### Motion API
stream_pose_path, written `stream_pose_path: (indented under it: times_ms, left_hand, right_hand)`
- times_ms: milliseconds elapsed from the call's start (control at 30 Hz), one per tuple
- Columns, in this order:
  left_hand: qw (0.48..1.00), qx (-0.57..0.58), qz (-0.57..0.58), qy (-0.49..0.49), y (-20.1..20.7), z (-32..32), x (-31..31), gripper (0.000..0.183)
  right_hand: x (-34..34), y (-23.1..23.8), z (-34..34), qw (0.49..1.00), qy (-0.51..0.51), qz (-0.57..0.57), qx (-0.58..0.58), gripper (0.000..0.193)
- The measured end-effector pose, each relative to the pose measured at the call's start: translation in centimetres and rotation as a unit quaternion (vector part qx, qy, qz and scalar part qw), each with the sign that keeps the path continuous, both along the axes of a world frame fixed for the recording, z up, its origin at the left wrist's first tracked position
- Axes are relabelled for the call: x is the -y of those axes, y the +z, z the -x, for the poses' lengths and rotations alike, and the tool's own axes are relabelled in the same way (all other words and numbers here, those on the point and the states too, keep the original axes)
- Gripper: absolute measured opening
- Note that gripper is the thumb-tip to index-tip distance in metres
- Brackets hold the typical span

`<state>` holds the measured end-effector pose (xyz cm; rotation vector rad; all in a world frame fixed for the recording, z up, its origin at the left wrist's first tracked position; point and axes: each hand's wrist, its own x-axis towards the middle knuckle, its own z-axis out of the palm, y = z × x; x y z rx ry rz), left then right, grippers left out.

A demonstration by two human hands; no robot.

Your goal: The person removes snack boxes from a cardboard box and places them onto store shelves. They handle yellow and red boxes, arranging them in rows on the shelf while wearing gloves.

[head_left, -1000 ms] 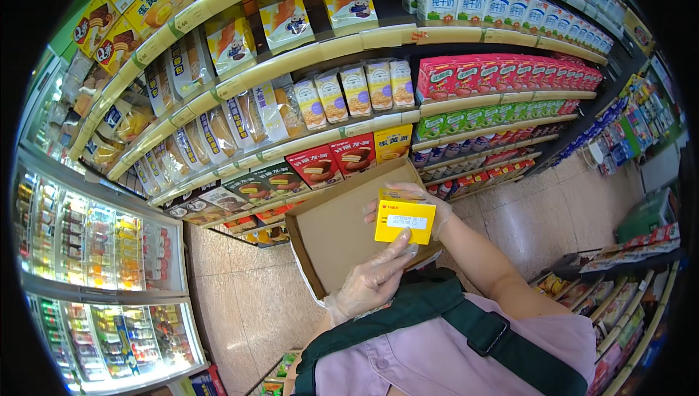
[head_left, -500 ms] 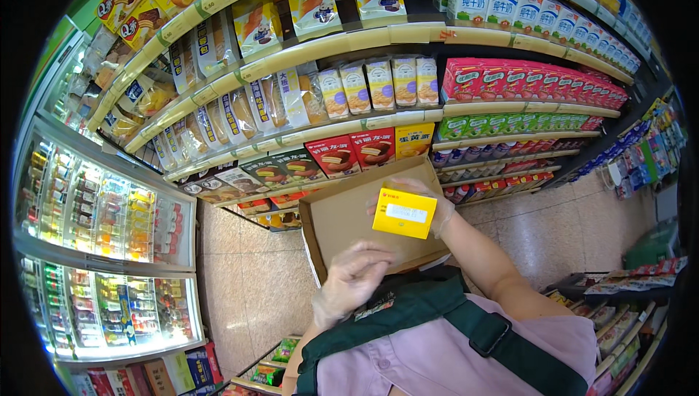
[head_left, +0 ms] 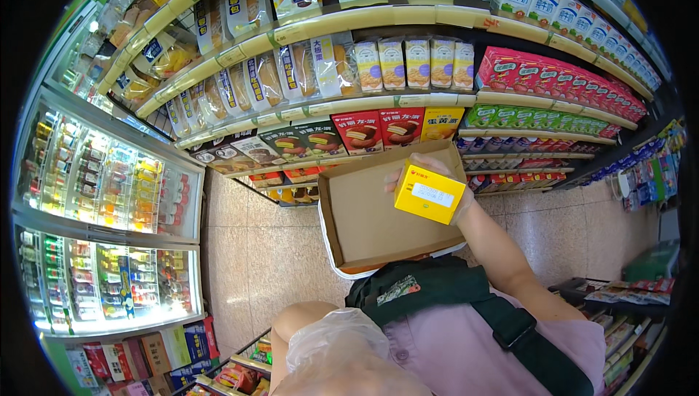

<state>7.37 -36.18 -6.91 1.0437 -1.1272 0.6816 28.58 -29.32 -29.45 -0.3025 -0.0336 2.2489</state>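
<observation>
My right hand (head_left: 431,163), in a clear plastic glove, grips a small yellow carton (head_left: 431,195) with a white printed panel facing up. The carton is above the right part of a shallow open cardboard tray (head_left: 368,225), whose brown bottom shows bare. Below the tray, close to the camera at the lower edge, is my left hand (head_left: 338,356) in a loose clear glove. Its fingers cannot be made out, and nothing held in it shows.
Ahead stands a shelf unit with red boxes (head_left: 354,132), a yellow box (head_left: 441,123), bagged breads (head_left: 266,79) and pink drink cartons (head_left: 557,79). A lit glass-door fridge (head_left: 109,272) is at the left. Low racks (head_left: 218,378) flank my body. Tiled floor (head_left: 269,257) lies beneath.
My left hand has come away from over the tray, back and down toward the camera. My right hand still holds the yellow carton, now tilted. The whole view has shifted.
</observation>
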Motion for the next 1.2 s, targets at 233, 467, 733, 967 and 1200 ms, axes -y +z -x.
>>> stream_pose_path:
  times_ms: [233, 467, 733, 967, 1200]
  left_hand:
    - [1.0, -0.001, 0.004, 0.003, 0.4, 0.3, 0.2, 0.042]
    - [1.0, -0.003, 0.003, 0.01, 0.5, 0.5, 0.5, 0.038]
    - [1.0, -0.006, 0.007, 0.016, 0.3, 0.6, 0.0, 0.034]
    - [1.0, -0.001, 0.007, 0.03, 0.2, 0.7, 0.0, 0.031]
    - [0.999, -0.004, 0.0, 0.039, 0.3, 0.8, -0.2, 0.029]
  right_hand:
    - [0.2, 1.2, 0.2, 0.997, -0.038, 0.037, 0.059, 0.049]
    - [-0.9, -0.4, 0.0, 1.0, 0.015, 0.018, -0.007, 0.052]
    - [-0.6, 0.6, 0.0, 0.999, -0.002, -0.018, 0.044, 0.056]
    - [-1.3, -0.2, 0.0, 0.998, 0.002, -0.065, 0.003, 0.056]
    - [-1.2, -1.3, 0.3, 0.977, 0.019, -0.172, -0.123, 0.05]
